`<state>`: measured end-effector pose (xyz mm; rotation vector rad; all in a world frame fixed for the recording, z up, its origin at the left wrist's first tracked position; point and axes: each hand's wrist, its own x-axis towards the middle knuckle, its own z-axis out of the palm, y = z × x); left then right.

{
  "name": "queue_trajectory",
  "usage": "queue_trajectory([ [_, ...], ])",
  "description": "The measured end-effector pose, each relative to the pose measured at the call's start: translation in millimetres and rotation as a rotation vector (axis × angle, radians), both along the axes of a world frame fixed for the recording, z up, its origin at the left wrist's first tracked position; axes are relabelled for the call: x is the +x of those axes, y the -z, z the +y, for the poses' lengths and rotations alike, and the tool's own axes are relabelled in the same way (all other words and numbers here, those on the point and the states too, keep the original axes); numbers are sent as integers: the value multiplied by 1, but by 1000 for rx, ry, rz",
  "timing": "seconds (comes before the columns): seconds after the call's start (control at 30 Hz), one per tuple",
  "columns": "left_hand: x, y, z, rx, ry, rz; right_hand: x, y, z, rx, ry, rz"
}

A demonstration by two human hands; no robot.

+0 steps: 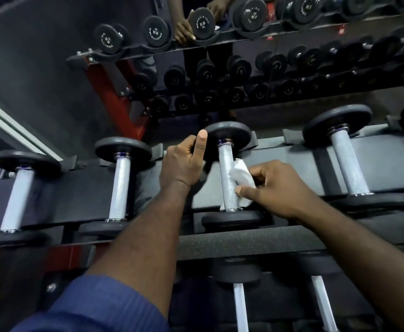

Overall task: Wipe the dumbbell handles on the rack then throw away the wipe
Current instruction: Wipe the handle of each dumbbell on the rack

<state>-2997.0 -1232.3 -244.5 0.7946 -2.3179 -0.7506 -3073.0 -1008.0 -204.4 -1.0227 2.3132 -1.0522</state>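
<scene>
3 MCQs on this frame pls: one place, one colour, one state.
1. The wipe lies against which top-shelf handle, counted from the left? A first B third C fourth
2. The wipe's colour? A yellow B white C blue
3. The left hand is: A hanging idle B holding the wipe C gripping a dumbbell head
Answers: B, the right hand holds it against the third handle; B, it shows plain white; C, its fingers curl round that dumbbell's far head.

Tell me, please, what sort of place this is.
Most likely a gym's free-weights area: rows of dumbbells on a rack, a mirror reflecting them, and a wipe held against one handle.
</scene>
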Motion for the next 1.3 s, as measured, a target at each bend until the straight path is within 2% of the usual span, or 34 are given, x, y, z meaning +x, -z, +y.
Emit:
queue_trajectory([
  [0.1,0,1,0,-4,-2,10,2,-3,-5,-216,70,-151],
  [0.17,0,0,0,-6,-6,20,-2,-5,-12,-265,72,-158],
  [0.23,-1,0,0,-1,-1,28,-8,-1,-9,-204,25,-82],
  [0.3,-1,0,0,5,-2,37,-13,0,-2,-119,-88,90],
  [0.4,-1,-1,2,13,-3,26,-17,3,2,-168,-251,345],
  [0.5,-1,-3,3,14,2,25,-20,5,-10,-305,-135,326],
  [0.6,0,-3,3,9,3,29,-22,2,-14,-241,4,271],
  [0.67,0,-4,3,8,0,25,-19,-4,-4,-140,-112,319],
  [0.7,0,-4,3,4,-7,20,-18,-6,0,-150,-200,321],
  [0.77,-1,-4,3,-7,-5,21,-14,-8,0,-238,-267,251],
  [0.87,-1,-4,4,10,5,23,-13,-3,-17,-382,-27,161],
  [0.93,-1,-3,4,18,0,15,-12,0,-24,-398,130,66],
  [1.0,0,-3,4,10,-9,10,-10,5,-19,-260,181,23],
  [1.07,0,-4,4,6,-17,13,-4,7,-10,-35,77,-25],
  [1.1,0,-4,3,5,-18,14,-2,5,-7,12,40,-79],
  [1.13,0,-3,3,5,-18,14,-3,5,-6,-19,45,-149],
  [1.2,0,-4,4,6,-18,15,-8,2,-10,-204,152,-318],
  [1.23,0,-4,4,5,-19,17,-13,2,-14,-270,193,-340],
  [1.3,0,-5,5,-1,-17,20,-16,1,-21,-259,146,-319],
])
